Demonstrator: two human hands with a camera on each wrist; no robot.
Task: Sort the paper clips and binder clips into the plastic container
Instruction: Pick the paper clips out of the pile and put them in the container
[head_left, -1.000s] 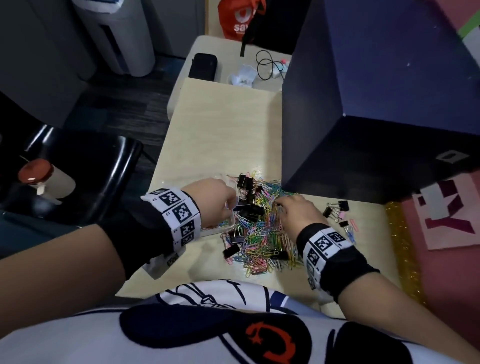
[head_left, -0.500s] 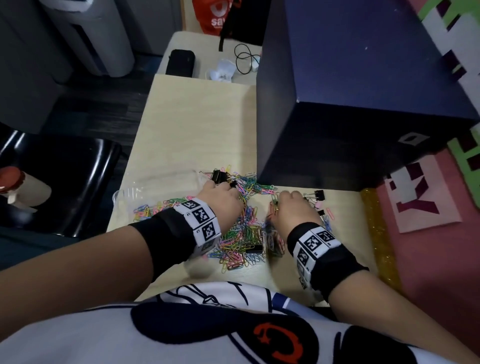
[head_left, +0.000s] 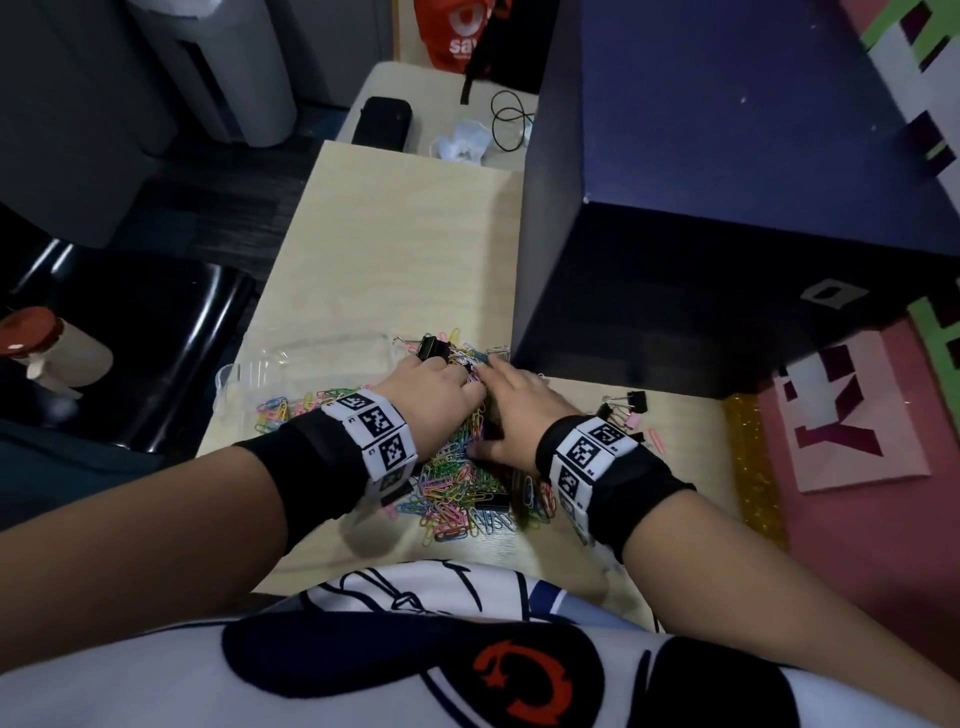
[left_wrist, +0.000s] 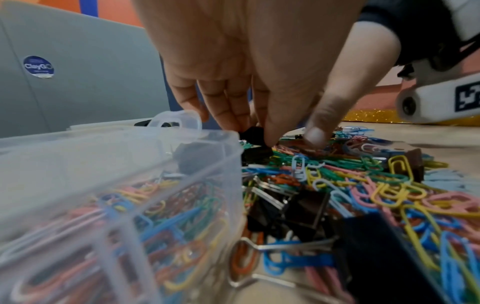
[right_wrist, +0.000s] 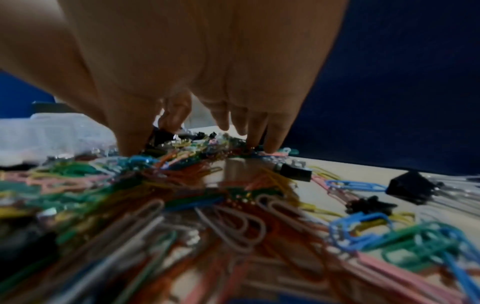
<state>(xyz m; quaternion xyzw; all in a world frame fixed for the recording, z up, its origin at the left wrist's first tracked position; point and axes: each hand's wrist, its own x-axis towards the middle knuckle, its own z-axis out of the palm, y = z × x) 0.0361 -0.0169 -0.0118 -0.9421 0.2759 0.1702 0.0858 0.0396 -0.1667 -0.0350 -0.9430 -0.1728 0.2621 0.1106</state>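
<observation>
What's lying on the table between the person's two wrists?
The heap of coloured paper clips, with a black binder clip mixed in, fills the stretch between the left hand and right hand. The head view shows it.

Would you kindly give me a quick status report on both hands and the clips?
Left hand pinching a black binder clip. Right hand spread on the clip pile. Plastic container part-filled. Nothing blocking.

Head cam looks steeply down from above at the table (head_left: 405, 249), both hands and forearms in frame. Left wrist cam sits low by the plastic container (left_wrist: 124, 164), facing along the fingers (left_wrist: 231, 107); right wrist cam skims the paper clips (right_wrist: 233, 222), blurred up close. All three share the clip pile.
</observation>
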